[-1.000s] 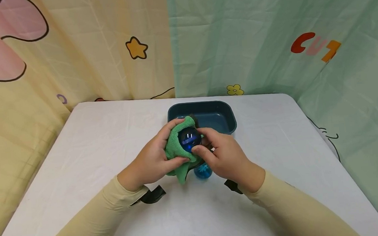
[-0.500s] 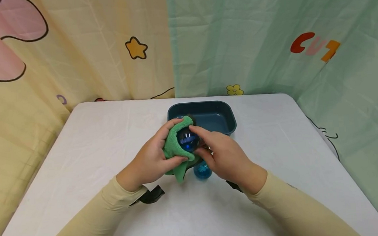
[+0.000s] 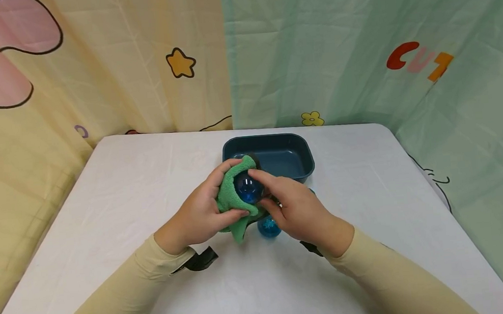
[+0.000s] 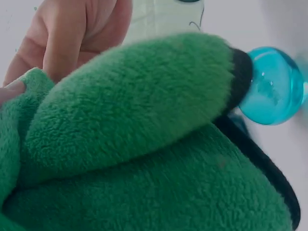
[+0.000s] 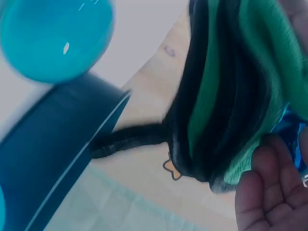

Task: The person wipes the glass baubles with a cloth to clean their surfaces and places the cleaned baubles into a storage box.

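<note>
My left hand (image 3: 200, 213) grips a green cloth (image 3: 228, 193) with dark edging, folded around a shiny dark blue ball (image 3: 248, 189). On the ball's right side, my right hand (image 3: 302, 209) holds it between thumb and index finger. In the right wrist view the cloth (image 5: 204, 101) hangs in folds, and only a sliver of the ball (image 5: 288, 127) shows beside the fingers. The cloth (image 4: 130, 106) hides the held ball in the left wrist view. Just below the hands, a lighter blue clear ball (image 3: 269, 227) lies on the table.
Behind the hands stands a dark blue rectangular bin (image 3: 280, 157), its near left part hidden by the cloth and left hand. The white table (image 3: 155, 169) reaches back to a printed curtain (image 3: 270, 52). Another light blue ball (image 5: 57, 38) shows near the bin's wall (image 5: 53, 134).
My right index finger and thumb have shifted left over the ball. The ball has turned slightly within the cloth and moved a little left. The left hand stays almost still.
</note>
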`<move>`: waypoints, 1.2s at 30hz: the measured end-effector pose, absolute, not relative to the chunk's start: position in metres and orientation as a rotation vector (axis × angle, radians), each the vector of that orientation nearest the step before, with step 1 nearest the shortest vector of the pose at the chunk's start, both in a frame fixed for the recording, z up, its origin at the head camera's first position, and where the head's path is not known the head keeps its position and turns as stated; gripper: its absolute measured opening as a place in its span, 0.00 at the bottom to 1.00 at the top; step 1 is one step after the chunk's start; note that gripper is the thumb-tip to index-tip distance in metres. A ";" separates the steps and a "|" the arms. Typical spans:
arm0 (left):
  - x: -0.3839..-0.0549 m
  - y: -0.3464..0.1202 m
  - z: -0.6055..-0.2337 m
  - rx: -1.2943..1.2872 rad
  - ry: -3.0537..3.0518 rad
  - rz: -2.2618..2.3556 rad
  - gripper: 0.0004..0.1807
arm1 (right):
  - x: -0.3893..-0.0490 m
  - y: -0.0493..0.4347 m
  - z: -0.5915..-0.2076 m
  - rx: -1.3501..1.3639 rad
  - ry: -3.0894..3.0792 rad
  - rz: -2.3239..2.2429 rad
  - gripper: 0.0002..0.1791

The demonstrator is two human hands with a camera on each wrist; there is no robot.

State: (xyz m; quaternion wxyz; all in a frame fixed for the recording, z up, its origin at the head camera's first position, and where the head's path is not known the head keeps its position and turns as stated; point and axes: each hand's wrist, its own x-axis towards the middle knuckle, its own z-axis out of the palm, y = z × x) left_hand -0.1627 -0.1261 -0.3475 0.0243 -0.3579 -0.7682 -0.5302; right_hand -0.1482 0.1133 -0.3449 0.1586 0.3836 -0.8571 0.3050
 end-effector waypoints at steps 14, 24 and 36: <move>-0.162 -0.125 -0.348 -1.141 -2.417 -1.633 0.47 | -0.147 0.111 -0.344 0.949 -2.567 1.082 0.28; -0.164 -0.127 -0.348 -1.090 -2.407 -1.667 0.47 | -0.150 0.111 -0.345 1.072 -2.469 0.766 0.33; -0.162 -0.124 -0.347 -1.101 -2.393 -1.664 0.48 | -0.149 0.113 -0.349 1.048 -2.442 1.095 0.33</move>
